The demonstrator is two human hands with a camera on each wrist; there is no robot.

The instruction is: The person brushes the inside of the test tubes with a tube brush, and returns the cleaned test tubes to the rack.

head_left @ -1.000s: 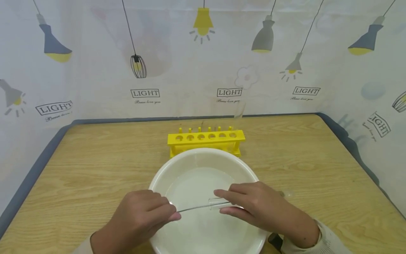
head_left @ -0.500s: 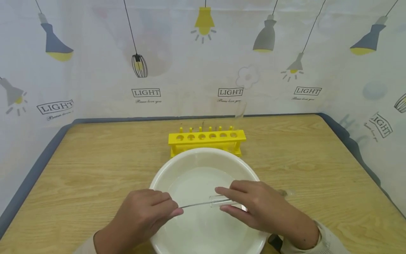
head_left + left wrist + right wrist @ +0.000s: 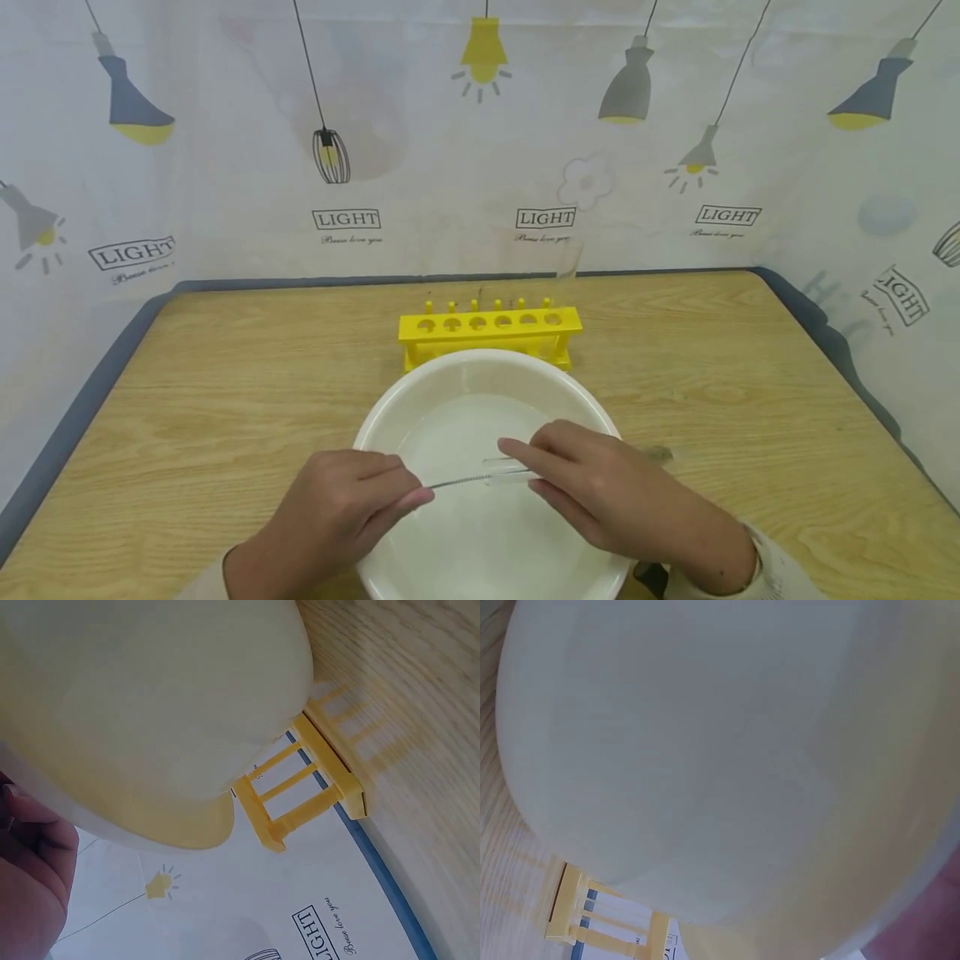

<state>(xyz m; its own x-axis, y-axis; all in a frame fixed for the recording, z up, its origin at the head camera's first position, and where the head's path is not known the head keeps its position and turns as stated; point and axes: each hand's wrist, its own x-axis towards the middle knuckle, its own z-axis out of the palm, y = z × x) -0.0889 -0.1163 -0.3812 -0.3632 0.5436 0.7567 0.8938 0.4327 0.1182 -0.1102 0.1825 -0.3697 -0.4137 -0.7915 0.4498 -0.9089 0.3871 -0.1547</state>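
Observation:
My left hand pinches the twisted wire stem of a test tube brush over the left side of a white basin. The wire runs into the mouth of a clear test tube, lying nearly level above the basin. My right hand holds that tube between thumb and fingers, covering its middle. Past the back of this hand show brownish bristles. Both wrist views mostly see the basin's outer wall, with part of my left hand and part of my right hand at the edges.
Behind the basin stands a yellow test tube rack with a row of holes and pegs; a clear tube rises at its right end. A dark object lies by my right sleeve. A printed curtain surrounds the wooden table.
The tube's mouth has shifted slightly left toward my left hand, and my right fingers have moved up and round the tube. My left hand has risen very slightly, still on the wire.

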